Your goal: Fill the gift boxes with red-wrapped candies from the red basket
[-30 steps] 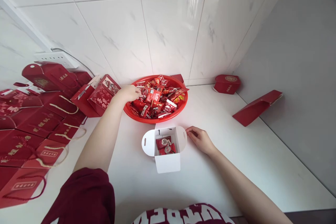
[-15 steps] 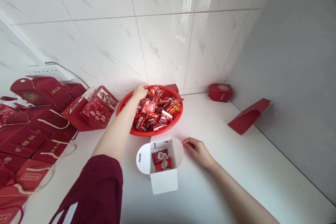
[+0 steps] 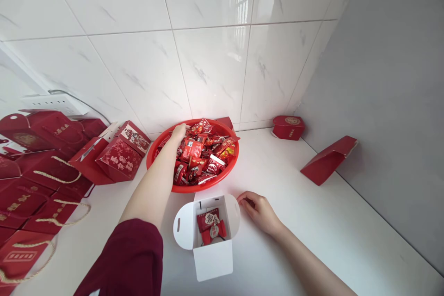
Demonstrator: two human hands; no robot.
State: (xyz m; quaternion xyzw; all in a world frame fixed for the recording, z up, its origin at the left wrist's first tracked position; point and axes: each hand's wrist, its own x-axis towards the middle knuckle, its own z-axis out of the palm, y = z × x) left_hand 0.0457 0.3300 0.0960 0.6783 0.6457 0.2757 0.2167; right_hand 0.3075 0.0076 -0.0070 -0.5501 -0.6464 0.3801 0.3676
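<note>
My left hand [image 3: 179, 133] reaches into the left side of a red plastic basket [image 3: 187, 189] full of wrapped candies [image 3: 192, 150]; its fingertips are hidden, so its grip does not show. Below the basket stands an open candy box [image 3: 213, 261] with white inner sides and its flaps folded outward. Inside it lie a dark red packet [image 3: 208, 218] and a red wrapped candy [image 3: 214, 231]. At the box's right flap, my right hand [image 3: 259, 212] has its fingers curled, thumb and forefinger closed at the flap's edge.
Several red gift boxes [image 3: 24, 206] with rope handles are stacked at the left. Nearer the basket stands a printed red box [image 3: 120, 157]. Toward the right are a small red box [image 3: 288, 128] and a slanted red piece [image 3: 328, 161] by the grey panel. A power strip [image 3: 55, 103] lies behind the stack.
The view has tilted upward a little, so things sit lower in the picture. My left hand has shifted slightly within the basket; my right hand stays by the box flap.
</note>
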